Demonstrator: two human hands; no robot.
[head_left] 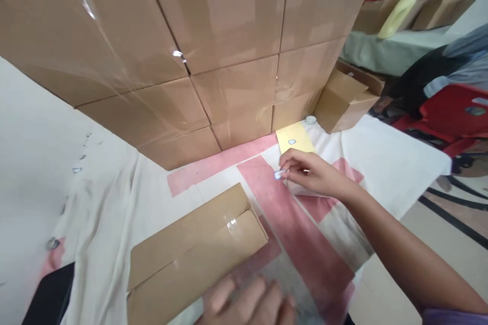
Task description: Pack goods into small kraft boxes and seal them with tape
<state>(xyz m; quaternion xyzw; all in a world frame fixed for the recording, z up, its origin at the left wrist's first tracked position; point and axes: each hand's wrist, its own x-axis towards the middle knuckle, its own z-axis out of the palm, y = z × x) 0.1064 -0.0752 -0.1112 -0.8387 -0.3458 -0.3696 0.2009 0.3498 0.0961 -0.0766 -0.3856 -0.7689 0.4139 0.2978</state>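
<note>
My right hand (pixel 305 170) pinches a small white label with a blue border (pixel 278 174) between thumb and fingers. Just behind it lies a yellow sheet (pixel 296 133), and another small label (pixel 292 141) of the same look is on that sheet. A closed cardboard box (pixel 194 249) rests on the table in front of me, with a piece of clear tape (pixel 231 223) near its right end. At the lower edge of the view, my left hand (pixel 249 304) is beside the box's near side. Its fingers look bent but blurred, and their tips are hidden.
Stacked cardboard boxes (pixel 236 81) wrapped in clear film form a wall at the back. An open carton (pixel 343 96) and a small round roll (pixel 310 120) stand to its right. White and pink cloth (pixel 148 198) covers the table. A red chair (pixel 453 117) and a seated person are at right.
</note>
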